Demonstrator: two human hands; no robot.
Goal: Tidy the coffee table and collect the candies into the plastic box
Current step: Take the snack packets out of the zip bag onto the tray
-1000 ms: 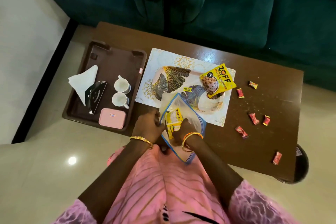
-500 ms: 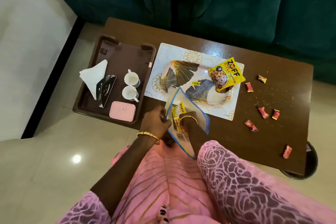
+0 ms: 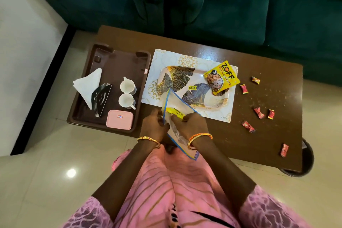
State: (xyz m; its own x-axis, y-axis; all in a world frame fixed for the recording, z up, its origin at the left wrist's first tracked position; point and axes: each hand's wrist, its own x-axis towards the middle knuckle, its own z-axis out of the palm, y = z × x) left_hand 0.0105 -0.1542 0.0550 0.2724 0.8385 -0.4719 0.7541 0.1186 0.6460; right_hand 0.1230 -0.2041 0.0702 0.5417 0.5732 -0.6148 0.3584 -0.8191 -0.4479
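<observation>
At the near edge of the brown desk (image 3: pixel 212 146) your left hand (image 3: pixel 154 126) pinches the rim of a clear bag with blue edges (image 3: pixel 182 104), and your right hand (image 3: pixel 190 126) grips a yellow packet (image 3: pixel 174 112) at its mouth. To the left a brown tray (image 3: pixel 118 65) carries two white cups (image 3: pixel 127 92) and the pink plastic box (image 3: pixel 120 119); six red candies (image 3: pixel 258 113) lie scattered on the right part of the desk, well apart from that box. Farther, a second yellow packet (image 3: pixel 222 78) rests on a patterned plate (image 3: pixel 177 77), a dark green sofa (image 3: pixel 222 5) stands behind the desk, and the floor (image 3: pixel 37 172) is of pale shiny tiles.
</observation>
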